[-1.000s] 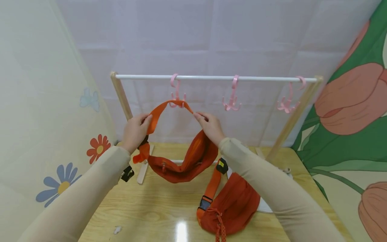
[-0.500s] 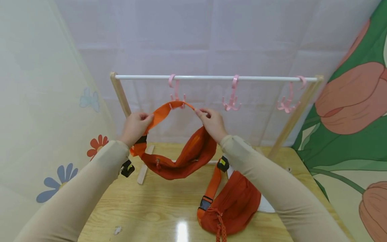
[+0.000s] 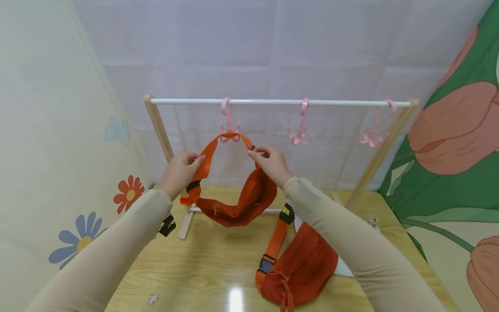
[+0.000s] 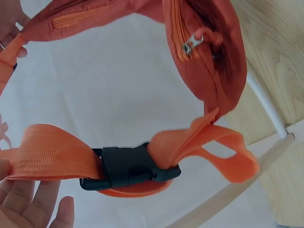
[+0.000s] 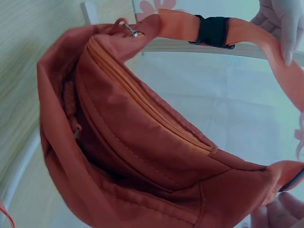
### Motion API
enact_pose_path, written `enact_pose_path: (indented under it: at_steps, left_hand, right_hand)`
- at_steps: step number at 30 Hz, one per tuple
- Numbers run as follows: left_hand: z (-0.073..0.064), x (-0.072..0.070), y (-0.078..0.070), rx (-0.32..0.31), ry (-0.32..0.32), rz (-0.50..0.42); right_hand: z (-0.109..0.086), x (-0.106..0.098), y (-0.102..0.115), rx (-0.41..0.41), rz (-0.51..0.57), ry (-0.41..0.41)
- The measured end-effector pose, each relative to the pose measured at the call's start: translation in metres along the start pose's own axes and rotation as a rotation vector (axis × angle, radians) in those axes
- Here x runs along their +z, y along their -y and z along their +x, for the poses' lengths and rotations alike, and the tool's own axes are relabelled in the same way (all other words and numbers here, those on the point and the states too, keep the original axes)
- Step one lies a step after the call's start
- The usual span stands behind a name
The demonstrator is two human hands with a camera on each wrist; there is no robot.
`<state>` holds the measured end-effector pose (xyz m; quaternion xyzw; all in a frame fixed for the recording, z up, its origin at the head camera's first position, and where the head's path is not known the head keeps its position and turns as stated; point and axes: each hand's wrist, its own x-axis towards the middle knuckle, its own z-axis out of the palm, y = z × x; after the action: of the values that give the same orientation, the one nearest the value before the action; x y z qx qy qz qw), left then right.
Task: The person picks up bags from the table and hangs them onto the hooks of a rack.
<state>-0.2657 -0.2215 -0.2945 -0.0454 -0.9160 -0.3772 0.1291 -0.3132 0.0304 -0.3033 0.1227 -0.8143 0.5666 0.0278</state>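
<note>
A red-orange waist bag (image 3: 249, 203) hangs in the air below both hands, its orange strap (image 3: 230, 134) arched over the lower prongs of the left pink hook (image 3: 229, 123). My left hand (image 3: 180, 172) pinches the strap on the left, just above a black buckle (image 4: 126, 166). On the right, my right hand (image 3: 273, 165) pinches the strap beside a small black slider (image 3: 253, 148). The zipped pocket (image 5: 147, 107) faces the right wrist camera. A second red-orange waist bag (image 3: 300, 266) lies on the table beneath my right forearm, which covers part of it.
A white rail (image 3: 265, 102) on wooden legs carries two more pink hooks, one in the middle (image 3: 300, 130) and one at right (image 3: 372, 134). Its white lower bar (image 3: 269, 211) runs behind the held bag. A white item (image 3: 343, 268) lies partly under the second bag on the wooden table (image 3: 202, 268).
The waist bag has swung slightly right and its loop looks narrower. The left hand has shifted right and a little lower. A black slider now shows at the right fingertips.
</note>
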Motion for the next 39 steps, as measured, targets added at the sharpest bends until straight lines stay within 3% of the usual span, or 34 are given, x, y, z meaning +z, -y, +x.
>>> enact_pose_path:
  at_steps: [12,21,30,39]
  left_hand:
    - [0.004,0.01,-0.002,0.021,-0.01,0.048]
    - [0.004,0.014,-0.005,0.006,0.011,0.094]
    - [0.001,0.016,-0.004,0.009,0.004,0.07]
    - [-0.008,0.019,0.007,0.004,-0.013,0.041]
  right_hand:
    - [0.008,0.007,-0.007,-0.016,-0.043,-0.028]
    - [0.009,0.009,-0.007,-0.011,-0.001,-0.013]
    - [0.006,0.008,-0.007,-0.015,-0.017,0.025]
    - [-0.001,0.006,-0.012,-0.032,-0.062,0.057]
